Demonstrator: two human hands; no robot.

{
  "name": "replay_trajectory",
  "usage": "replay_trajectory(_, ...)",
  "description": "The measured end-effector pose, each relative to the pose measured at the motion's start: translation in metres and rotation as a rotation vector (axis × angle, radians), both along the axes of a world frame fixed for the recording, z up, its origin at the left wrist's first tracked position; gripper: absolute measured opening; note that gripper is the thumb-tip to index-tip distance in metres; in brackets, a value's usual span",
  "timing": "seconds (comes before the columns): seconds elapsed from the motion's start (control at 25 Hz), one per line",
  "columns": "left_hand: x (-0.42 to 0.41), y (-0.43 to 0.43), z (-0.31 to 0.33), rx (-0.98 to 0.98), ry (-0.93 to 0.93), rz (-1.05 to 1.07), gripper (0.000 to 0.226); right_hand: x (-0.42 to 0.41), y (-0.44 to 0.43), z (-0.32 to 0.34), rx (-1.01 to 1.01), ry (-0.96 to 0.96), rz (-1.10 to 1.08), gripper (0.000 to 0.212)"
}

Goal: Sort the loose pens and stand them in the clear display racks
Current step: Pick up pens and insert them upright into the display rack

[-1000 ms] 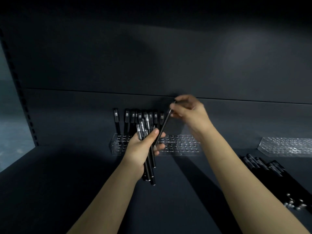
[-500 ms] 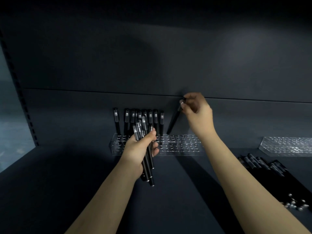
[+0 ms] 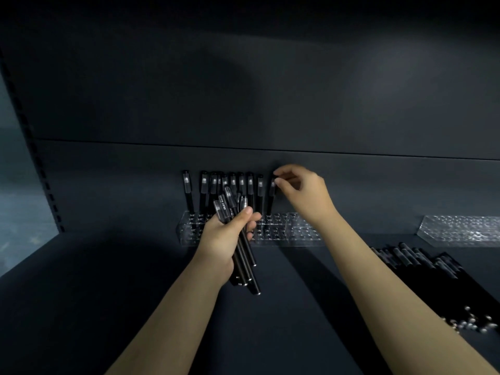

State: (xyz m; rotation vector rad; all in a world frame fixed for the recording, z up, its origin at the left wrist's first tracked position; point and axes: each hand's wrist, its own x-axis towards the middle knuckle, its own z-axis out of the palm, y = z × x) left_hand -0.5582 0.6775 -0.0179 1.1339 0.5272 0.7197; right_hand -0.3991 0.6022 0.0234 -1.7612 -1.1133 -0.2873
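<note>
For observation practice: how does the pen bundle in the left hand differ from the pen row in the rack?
The bundle is tilted and bunched in the left hand; the row stands upright and spaced in the clear rack. The bundle holds fewer pens than the row. Both are black pens, caps up.

Dark matte shelf [image 3: 81, 307] noted beneath both hands, extending well to the left of the left hand [image 3: 224, 239]. Dark back panel [image 3: 378, 90] seen behind and above the right hand [image 3: 303, 190]. A thin horizontal seam [image 3: 135, 143] is recorded across it, just above the right hand. Slotted upright [image 3: 35, 147] observed far left of the left hand, running aslant up the panel's edge. Beyond it, a pale blurred area [image 3: 16, 185]; its content could not be made out. A broad soft shadow [image 3: 216, 85] is cast on the panel above the hands.
</note>
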Motion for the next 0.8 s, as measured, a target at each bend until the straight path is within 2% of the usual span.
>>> replay_trajectory(0.16,0.001,0.002,-0.001,-0.03,0.005,0.032,0.01,-0.003,0.0,0.001,0.033,-0.087,-0.027,0.013)
replay_trajectory(0.24,-0.001,0.002,0.0,-0.054,-0.036,0.02,0.009,-0.008,0.0,0.005,0.068,-0.068,0.012,0.011)
replay_trajectory(0.36,-0.002,-0.002,0.003,-0.065,-0.1,0.001,0.01,-0.019,-0.002,0.015,0.014,0.165,0.247,0.008)
replay_trajectory(0.48,-0.003,-0.006,0.005,-0.002,-0.098,-0.007,0.013,-0.025,-0.001,0.015,-0.069,0.36,0.43,0.014)
replay_trajectory(0.64,-0.003,-0.009,0.007,0.117,-0.088,-0.044,0.014,-0.028,0.001,0.014,-0.06,0.514,0.476,0.01)
replay_trajectory(0.8,-0.002,-0.009,0.007,0.148,-0.073,-0.055,0.004,-0.027,0.002,0.019,0.121,0.635,0.4,0.011)
